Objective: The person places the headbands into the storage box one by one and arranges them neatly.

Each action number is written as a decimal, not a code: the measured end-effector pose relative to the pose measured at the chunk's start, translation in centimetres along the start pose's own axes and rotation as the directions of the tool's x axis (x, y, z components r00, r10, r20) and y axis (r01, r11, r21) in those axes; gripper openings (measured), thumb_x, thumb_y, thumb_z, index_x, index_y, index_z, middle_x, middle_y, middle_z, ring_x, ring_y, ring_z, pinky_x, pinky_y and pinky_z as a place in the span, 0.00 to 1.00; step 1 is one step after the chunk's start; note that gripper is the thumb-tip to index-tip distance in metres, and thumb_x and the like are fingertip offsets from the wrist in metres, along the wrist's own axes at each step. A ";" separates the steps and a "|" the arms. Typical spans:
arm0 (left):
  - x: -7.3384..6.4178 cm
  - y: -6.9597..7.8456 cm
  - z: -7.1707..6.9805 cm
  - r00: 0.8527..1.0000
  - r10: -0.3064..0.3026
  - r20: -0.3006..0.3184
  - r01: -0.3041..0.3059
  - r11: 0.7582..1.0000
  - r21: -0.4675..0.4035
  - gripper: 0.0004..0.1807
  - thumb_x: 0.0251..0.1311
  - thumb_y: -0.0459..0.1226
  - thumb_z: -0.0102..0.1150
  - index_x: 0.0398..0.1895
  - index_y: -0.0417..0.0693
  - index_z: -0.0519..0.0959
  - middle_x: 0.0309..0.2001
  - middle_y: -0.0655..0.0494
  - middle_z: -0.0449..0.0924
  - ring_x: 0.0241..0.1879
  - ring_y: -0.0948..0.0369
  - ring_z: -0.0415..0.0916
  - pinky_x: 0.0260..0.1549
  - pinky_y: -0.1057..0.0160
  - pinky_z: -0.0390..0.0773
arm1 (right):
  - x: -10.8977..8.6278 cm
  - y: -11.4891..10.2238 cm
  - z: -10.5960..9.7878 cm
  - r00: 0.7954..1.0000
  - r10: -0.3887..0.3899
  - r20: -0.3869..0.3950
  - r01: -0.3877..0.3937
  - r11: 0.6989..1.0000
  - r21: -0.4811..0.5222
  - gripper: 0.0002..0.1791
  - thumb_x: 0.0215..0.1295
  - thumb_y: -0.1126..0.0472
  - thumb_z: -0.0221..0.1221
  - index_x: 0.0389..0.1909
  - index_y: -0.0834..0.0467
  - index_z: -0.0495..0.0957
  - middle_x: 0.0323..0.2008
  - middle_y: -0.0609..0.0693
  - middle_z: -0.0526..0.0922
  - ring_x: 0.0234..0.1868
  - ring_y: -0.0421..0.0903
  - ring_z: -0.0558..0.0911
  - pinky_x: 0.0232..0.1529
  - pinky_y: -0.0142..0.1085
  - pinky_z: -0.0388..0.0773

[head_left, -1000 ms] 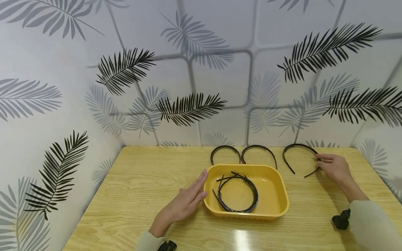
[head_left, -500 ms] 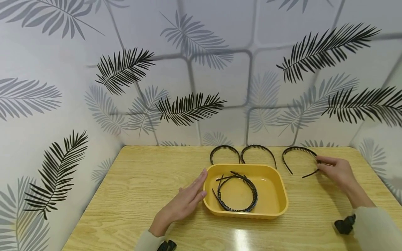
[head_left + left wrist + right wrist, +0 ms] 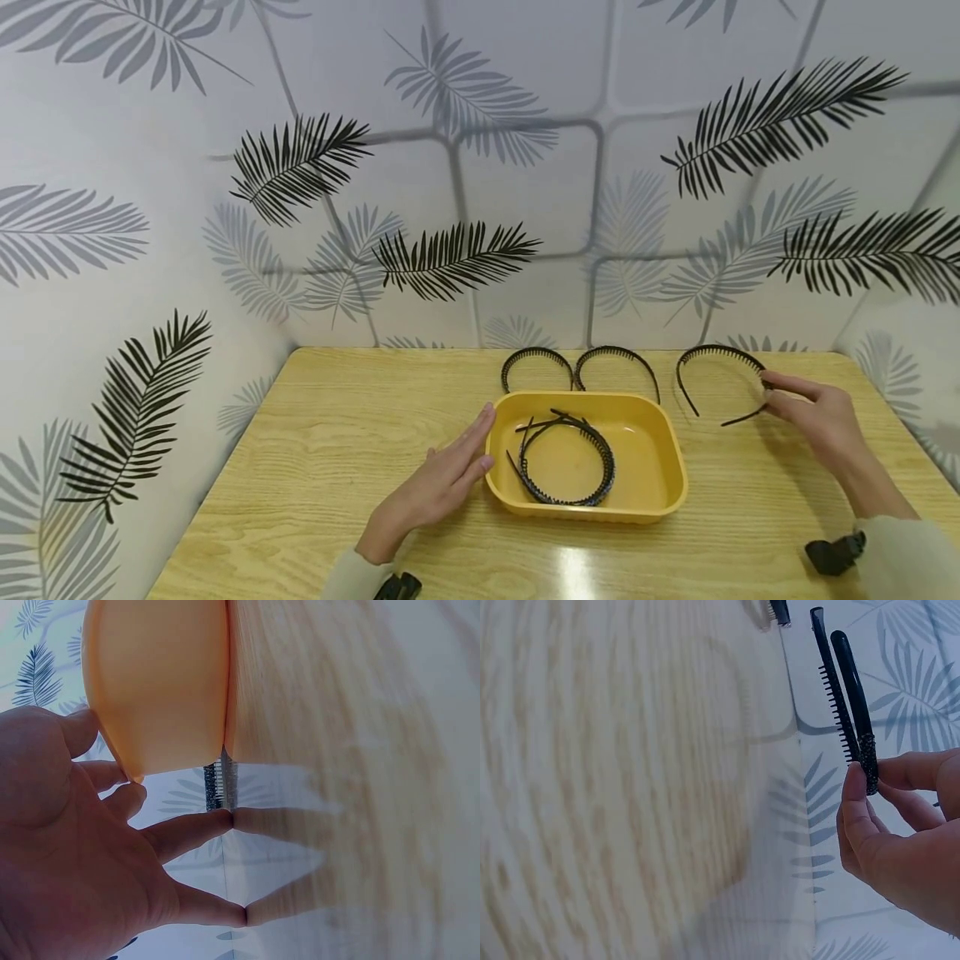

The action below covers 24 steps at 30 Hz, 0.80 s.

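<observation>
My right hand (image 3: 821,421) pinches a black toothed headband (image 3: 855,690) between thumb and fingers. In the right wrist view the headband hangs above the table, its ends pointing away from the hand, with small shiny dots near the pinch. My left hand (image 3: 435,492) lies with fairly straight fingers against the left side of a yellow plastic tray (image 3: 652,467). Thumb and some fingers touch the tray's rim, seen in the left wrist view; two others reach down to the table. Several black headbands (image 3: 609,458) lie stacked in the tray's left part.
Two more black headbands, one at left (image 3: 537,351) and one at right (image 3: 611,349), lie behind the tray, their lower parts partly hidden by it. The wooden table (image 3: 337,433) meets a leaf-patterned wall (image 3: 525,192) at its back edge.
My right hand has drawn slightly right and toward me, and the headband it pinches has come up a little off the table. Left hand and tray stay where they were.
</observation>
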<state>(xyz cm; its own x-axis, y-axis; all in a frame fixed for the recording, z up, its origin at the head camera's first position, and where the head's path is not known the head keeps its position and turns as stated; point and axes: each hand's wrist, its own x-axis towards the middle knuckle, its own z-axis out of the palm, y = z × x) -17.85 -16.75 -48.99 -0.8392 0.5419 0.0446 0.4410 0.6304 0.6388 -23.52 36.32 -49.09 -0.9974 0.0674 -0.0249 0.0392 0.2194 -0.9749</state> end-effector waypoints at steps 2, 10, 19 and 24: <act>0.0 0.0 0.0 1.000 -0.001 -0.002 0.001 1.000 0.004 0.34 0.83 0.45 0.39 0.85 0.54 0.41 0.84 0.57 0.37 0.80 0.46 0.44 0.57 0.14 0.43 | -0.3 -0.3 0.0 0.999 -0.037 0.012 0.035 0.994 0.099 0.15 0.73 0.65 0.62 0.51 0.43 0.87 0.43 0.27 0.83 0.39 0.31 0.87 0.40 0.28 0.83; 0.0 0.2 -0.1 1.000 0.002 -0.011 -0.002 1.000 0.007 0.35 0.83 0.45 0.40 0.85 0.54 0.41 0.84 0.55 0.38 0.80 0.46 0.44 0.58 0.14 0.43 | -1.4 -1.3 0.6 0.996 -0.085 0.023 0.081 0.985 0.152 0.21 0.72 0.65 0.63 0.64 0.55 0.81 0.46 0.28 0.84 0.40 0.30 0.86 0.41 0.27 0.83; 0.1 0.1 0.0 1.000 -0.002 -0.004 0.002 1.000 0.001 0.35 0.83 0.45 0.40 0.85 0.55 0.40 0.84 0.57 0.37 0.80 0.47 0.43 0.58 0.14 0.43 | -2.7 -2.7 1.8 0.993 -0.120 0.023 0.116 0.984 0.133 0.23 0.72 0.65 0.63 0.67 0.58 0.78 0.49 0.29 0.84 0.41 0.30 0.86 0.42 0.25 0.82; 0.0 0.1 0.0 1.000 0.000 -0.001 0.000 1.000 -0.004 0.35 0.83 0.45 0.39 0.85 0.55 0.40 0.83 0.57 0.36 0.80 0.46 0.43 0.58 0.14 0.42 | -3.3 -3.0 2.6 0.988 -0.150 0.032 0.145 0.981 0.128 0.25 0.73 0.65 0.62 0.69 0.62 0.74 0.52 0.28 0.82 0.44 0.29 0.86 0.45 0.25 0.81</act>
<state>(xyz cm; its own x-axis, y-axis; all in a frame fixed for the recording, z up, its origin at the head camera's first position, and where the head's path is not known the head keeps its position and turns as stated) -17.83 -16.65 -48.96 -0.8393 0.5418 0.0454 0.4401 0.6280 0.6418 -20.47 32.92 -46.62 -0.9934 0.0029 0.1147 -0.1138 0.1006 -0.9884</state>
